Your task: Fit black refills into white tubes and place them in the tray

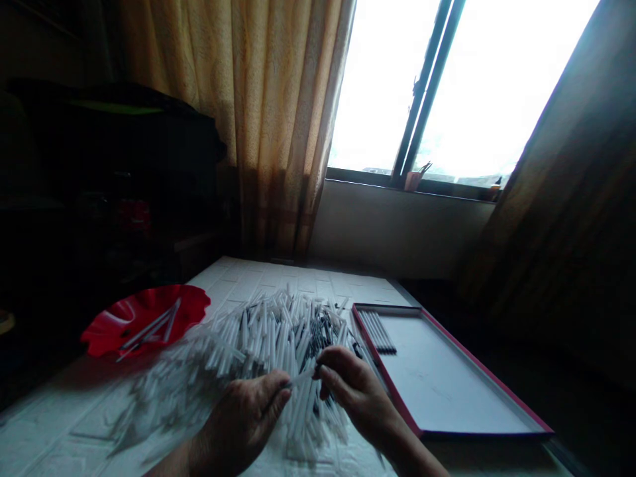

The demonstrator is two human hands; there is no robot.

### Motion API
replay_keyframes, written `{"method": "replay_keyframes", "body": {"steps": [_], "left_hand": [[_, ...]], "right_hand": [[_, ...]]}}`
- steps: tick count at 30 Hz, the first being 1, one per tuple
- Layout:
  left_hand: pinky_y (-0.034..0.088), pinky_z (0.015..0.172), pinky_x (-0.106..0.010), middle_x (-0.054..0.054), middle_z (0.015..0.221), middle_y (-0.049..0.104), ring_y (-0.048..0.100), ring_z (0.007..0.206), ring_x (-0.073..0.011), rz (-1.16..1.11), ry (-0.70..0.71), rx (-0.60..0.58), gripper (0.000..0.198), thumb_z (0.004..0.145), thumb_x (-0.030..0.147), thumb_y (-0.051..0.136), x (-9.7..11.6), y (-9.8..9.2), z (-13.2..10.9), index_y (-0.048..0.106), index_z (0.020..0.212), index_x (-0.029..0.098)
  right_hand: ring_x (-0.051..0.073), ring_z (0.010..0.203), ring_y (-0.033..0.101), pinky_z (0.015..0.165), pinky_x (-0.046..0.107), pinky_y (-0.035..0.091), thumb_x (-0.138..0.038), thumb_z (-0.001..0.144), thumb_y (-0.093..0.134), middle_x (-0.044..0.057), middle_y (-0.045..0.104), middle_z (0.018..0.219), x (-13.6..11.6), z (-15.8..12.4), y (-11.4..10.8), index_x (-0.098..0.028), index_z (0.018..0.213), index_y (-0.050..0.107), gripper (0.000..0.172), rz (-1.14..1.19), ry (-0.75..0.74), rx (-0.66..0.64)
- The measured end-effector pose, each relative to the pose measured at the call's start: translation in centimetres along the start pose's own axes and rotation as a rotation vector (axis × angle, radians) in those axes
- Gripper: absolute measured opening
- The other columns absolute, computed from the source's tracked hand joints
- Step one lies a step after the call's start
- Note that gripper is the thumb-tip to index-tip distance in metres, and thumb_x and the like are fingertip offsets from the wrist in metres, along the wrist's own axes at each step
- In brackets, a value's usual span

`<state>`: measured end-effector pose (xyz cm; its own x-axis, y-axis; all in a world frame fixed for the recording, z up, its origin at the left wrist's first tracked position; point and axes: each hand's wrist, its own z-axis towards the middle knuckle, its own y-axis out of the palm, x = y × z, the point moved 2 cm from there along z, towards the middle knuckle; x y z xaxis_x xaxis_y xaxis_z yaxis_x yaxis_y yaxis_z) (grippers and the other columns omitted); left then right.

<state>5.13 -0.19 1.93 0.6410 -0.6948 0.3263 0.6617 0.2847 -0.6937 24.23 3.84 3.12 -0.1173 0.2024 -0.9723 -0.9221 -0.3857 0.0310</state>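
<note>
Between my hands runs a thin clear pen barrel [302, 377], held slightly slanted above the heap. My left hand [248, 411] pinches its left end between thumb and forefinger. At the other end, my right hand [352, 391] has its fingertips closed round the barrel, by a small dark part that is mostly covered. Below and beyond spreads a big heap of clear pen barrels [268, 334], with several dark thin pieces [322, 328] among them. To the right, a neat row of assembled-looking pens [376, 331] with dark ends lies in a shallow red-edged box [462, 391].
A red wavy-rimmed dish [191, 298] with a few barrels stands on the left of the white brick-patterned table [318, 281]. Behind the table hang curtains [278, 119] beside a bright window. A small cup [412, 180] stands on the sill.
</note>
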Motion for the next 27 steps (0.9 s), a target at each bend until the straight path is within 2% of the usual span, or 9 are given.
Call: {"method": "replay_keyframes", "body": {"steps": [5, 15, 21, 27], "left_hand": [[0.042, 0.049, -0.022, 0.004, 0.063, 0.064, 0.068, 0.052, -0.0149, -0.001, -0.005, -0.01, 0.026, 0.103, 0.027, 0.034, 0.08, 0.01, 0.13, 0.053, 0.086, 0.022], [0.045, 0.051, -0.022, 0.002, 0.066, 0.066, 0.07, 0.056, -0.0158, 0.005, -0.02, -0.027, 0.028, 0.104, 0.029, 0.033, -0.04, 0.03, 0.12, 0.055, 0.088, 0.022], [0.047, 0.051, -0.024, 0.001, 0.068, 0.07, 0.072, 0.058, -0.0177, 0.028, -0.028, -0.012, 0.032, 0.105, 0.033, 0.03, -0.18, 0.08, 0.13, 0.057, 0.091, 0.021], [0.046, 0.05, -0.023, 0.002, 0.067, 0.069, 0.072, 0.057, -0.0171, 0.039, -0.016, -0.017, 0.03, 0.105, 0.031, 0.031, -0.18, 0.12, 0.05, 0.056, 0.09, 0.022]], "right_hand": [[0.007, 0.056, 0.049, 0.053, 0.019, 0.042, -0.055, 0.074, 0.078, -0.006, 0.056, 0.066, -0.35, -0.11, 0.25, -0.019, 0.086, 0.064, 0.04, 0.047, 0.028, 0.025], [0.012, 0.071, 0.058, 0.066, 0.023, 0.049, -0.05, 0.072, 0.081, -0.001, 0.066, 0.079, 0.52, -0.12, 0.01, -0.02, 0.088, 0.068, 0.036, 0.068, 0.004, 0.044], [0.017, 0.078, 0.062, 0.072, 0.028, 0.049, -0.039, 0.079, 0.074, 0.002, 0.068, 0.081, 0.45, 0.0, -0.31, -0.02, 0.087, 0.069, 0.021, -0.124, -0.088, 0.078], [0.018, 0.073, 0.065, 0.063, 0.026, 0.049, -0.028, 0.086, 0.062, 0.004, 0.072, 0.082, 0.0, -0.12, -0.28, -0.02, 0.088, 0.07, 0.011, -0.405, -0.224, 0.105]]}}
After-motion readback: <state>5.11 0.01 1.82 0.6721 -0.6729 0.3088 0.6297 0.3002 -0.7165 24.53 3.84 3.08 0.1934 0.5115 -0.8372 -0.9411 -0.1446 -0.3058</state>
